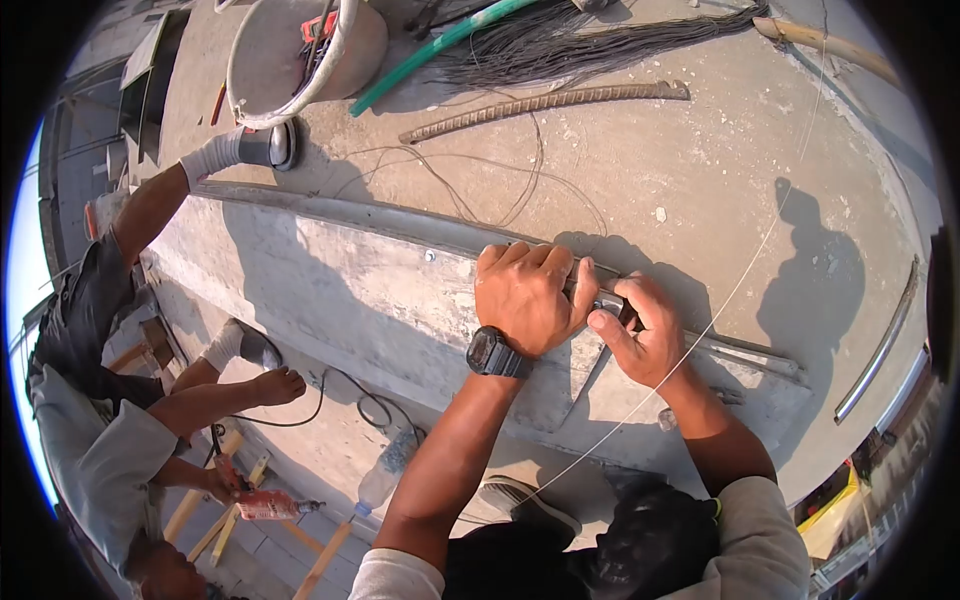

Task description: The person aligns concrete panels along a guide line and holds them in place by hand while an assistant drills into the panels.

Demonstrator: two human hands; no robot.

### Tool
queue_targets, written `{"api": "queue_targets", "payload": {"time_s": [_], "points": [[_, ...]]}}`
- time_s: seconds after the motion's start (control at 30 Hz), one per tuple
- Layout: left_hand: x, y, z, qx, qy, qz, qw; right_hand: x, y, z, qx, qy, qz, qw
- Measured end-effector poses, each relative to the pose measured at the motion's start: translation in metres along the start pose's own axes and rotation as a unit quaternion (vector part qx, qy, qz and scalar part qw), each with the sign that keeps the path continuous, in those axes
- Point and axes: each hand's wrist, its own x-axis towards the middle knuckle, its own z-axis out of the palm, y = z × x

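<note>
A long grey, cement-stained panel (370, 270) with a raised edge lies across the floor in front of me. My left hand (535, 290), with a black watch on its wrist, is closed with its fingers curled over the panel's far edge. Close beside it, my right hand (648, 325) is closed, thumb and fingers around a small dark and shiny piece (618, 308) at that same edge. The fingers cover most of this piece, so its kind is unclear. Thin metal rods (745, 352) run along the edge to the right of my hand.
At left, a co-worker (100, 460) holds a red power drill (265, 503) and has a shoe near the panel's end. A bucket of tools (345, 60), ribbed steel bar (545, 108), green hose (440, 50) and wire bundle (580, 45) lie beyond. A plastic bottle (385, 475) lies nearer me.
</note>
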Motion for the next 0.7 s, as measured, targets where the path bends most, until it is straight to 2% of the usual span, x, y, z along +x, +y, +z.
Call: {"api": "queue_targets", "payload": {"time_s": [0.07, 0.47, 0.7], "points": [[0.0012, 0.0006, -0.0027, -0.003, -0.011, -0.005, 1.000, 0.0010, 0.0030, 0.0021, -0.008, 0.017, -0.041, 0.999], [0.0024, -0.0013, -0.0020, -0.003, -0.043, -0.014, 0.999, 0.0011, 0.0035, 0.0032, -0.053, 0.011, -0.071, 0.996], [0.0035, -0.0030, 0.0000, -0.027, -0.009, -0.008, 1.000, 0.0022, 0.0056, 0.0041, -0.078, 0.011, -0.089, 0.993]]}}
